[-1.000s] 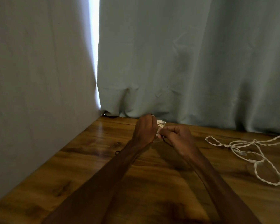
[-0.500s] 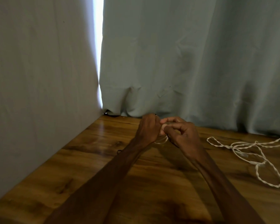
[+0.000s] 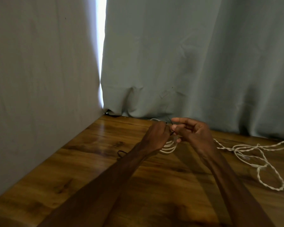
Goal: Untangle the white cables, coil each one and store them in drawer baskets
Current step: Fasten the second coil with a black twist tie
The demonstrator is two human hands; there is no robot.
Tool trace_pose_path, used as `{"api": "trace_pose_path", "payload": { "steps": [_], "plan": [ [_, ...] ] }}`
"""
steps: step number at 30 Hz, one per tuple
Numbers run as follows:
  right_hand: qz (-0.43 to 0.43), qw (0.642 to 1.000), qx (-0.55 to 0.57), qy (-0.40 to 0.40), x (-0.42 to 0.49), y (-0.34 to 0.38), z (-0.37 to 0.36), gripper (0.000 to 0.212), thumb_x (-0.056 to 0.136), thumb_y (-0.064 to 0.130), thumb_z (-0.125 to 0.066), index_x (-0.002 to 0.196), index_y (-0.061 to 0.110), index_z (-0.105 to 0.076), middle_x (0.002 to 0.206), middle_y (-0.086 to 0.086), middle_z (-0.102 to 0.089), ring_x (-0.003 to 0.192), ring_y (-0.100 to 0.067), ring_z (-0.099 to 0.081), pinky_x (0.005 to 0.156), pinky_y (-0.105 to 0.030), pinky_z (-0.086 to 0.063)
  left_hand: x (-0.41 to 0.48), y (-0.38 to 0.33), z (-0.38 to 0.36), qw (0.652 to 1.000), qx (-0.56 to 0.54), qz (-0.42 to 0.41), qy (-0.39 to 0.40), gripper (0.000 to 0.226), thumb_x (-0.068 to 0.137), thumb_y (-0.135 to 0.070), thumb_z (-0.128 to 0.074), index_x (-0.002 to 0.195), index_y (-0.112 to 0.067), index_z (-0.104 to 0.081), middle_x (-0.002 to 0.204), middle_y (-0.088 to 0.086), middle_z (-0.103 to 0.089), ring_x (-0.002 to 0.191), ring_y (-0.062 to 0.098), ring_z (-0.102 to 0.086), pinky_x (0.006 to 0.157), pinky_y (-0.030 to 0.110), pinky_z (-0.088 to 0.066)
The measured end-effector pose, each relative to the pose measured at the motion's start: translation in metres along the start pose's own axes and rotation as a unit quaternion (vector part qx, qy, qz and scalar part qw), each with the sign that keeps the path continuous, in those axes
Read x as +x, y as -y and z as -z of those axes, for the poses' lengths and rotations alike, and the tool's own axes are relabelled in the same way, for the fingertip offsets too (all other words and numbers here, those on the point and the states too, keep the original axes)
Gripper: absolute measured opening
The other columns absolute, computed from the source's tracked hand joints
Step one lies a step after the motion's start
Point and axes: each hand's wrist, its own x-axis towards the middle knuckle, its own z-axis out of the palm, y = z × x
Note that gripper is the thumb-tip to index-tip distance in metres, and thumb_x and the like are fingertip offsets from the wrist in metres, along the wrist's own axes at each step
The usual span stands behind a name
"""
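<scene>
The left hand [image 3: 156, 136] is curled round a coiled cable [image 3: 169, 147], whose several white turns hang in a neat bundle below its fingers, just above the wooden table [image 3: 88, 161] near the foot of the curtain [image 3: 187, 63]. The right hand [image 3: 193, 133] is held just beside it, forefinger out straight and the other fingers loosely bent. A thin dark tie [image 3: 172, 133] shows between the two hands, but whether the right thumb and finger pinch it I cannot tell. By the look of it this first cable is wound, and the step in hand is binding it so that the turns stay together. The loose cable [image 3: 261, 154] lies to the right on the table in sprawling open loops that cross one another. It looks twisted along its length, and one end runs in behind the right wrist. Whether that end joins the coil is hidden. That cable is not yet straightened or coiled. A small black loop [image 3: 120, 153] lies on the table beside the left forearm, perhaps a second tie. No drawer or basket is in view, so I judge nothing is stored yet: roughly one coil near finished, one cable and all the storing left
</scene>
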Motion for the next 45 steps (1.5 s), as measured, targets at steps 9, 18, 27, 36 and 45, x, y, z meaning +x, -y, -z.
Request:
{"api": "trace_pose_path", "payload": {
  "steps": [9, 18, 27, 36, 45],
  "plan": [
    [0.042, 0.997, -0.063, -0.021, 0.004, -0.003, 0.019, 0.013, 0.087, 0.007, -0.076, 0.100, 0.006, -0.076, 0.088, -0.006, -0.080, 0.075, -0.013, -0.074, 0.055, -0.019, -0.055, -0.008, -0.021, 0.002, 0.995, -0.062, -0.037, 0.069, 0.042, 0.107, -0.022, -0.036, 0.083, -0.002, -0.063, 0.078, 0.016, -0.066, 0.071, 0.026, -0.061, 0.067, 0.050, -0.048],
    [0.011, 0.988, -0.144, -0.050, 0.011, -0.023, 0.029, 0.006, 0.095, 0.025, -0.070, 0.094, 0.020, -0.073, 0.090, -0.002, -0.078, 0.086, -0.021, -0.075, 0.056, -0.030, -0.056, -0.017, -0.021, -0.008, 0.970, 0.070, -0.231, 0.004, 0.016, 0.098, -0.010, -0.052, 0.087, -0.009, -0.064, 0.084, 0.010, -0.064, 0.075, 0.019, -0.059, 0.066, 0.033, -0.041],
    [-0.081, 0.984, -0.136, -0.087, 0.008, -0.028, 0.024, 0.011, 0.093, 0.012, -0.069, 0.091, 0.009, -0.080, 0.082, -0.008, -0.079, 0.078, -0.025, -0.076, 0.064, -0.031, -0.061, -0.018, -0.004, -0.024, 0.850, 0.309, -0.371, -0.208, 0.023, 0.097, -0.011, -0.053, 0.099, 0.006, -0.069, 0.090, 0.024, -0.070, 0.072, 0.034, -0.067, 0.061, 0.039, -0.055],
    [-0.293, 0.951, -0.051, -0.081, 0.011, -0.022, 0.028, 0.012, 0.091, 0.002, -0.062, 0.083, 0.004, -0.071, 0.076, -0.011, -0.071, 0.061, -0.016, -0.068, 0.054, -0.025, -0.056, -0.019, -0.017, -0.025, 0.848, 0.310, -0.380, -0.203, 0.009, 0.090, 0.003, -0.062, 0.087, 0.005, -0.069, 0.080, 0.023, -0.065, 0.068, 0.035, -0.063, 0.060, 0.044, -0.051],
    [-0.357, 0.926, 0.102, -0.071, 0.006, -0.023, 0.029, 0.025, 0.089, -0.004, -0.044, 0.078, -0.003, -0.067, 0.062, -0.011, -0.071, 0.047, -0.017, -0.068, 0.045, -0.024, -0.057, -0.021, -0.026, -0.022, 0.837, 0.305, -0.388, -0.238, 0.017, 0.095, 0.007, -0.053, 0.087, 0.006, -0.067, 0.077, 0.021, -0.063, 0.065, 0.034, -0.060, 0.057, 0.040, -0.047]
  ]
}}
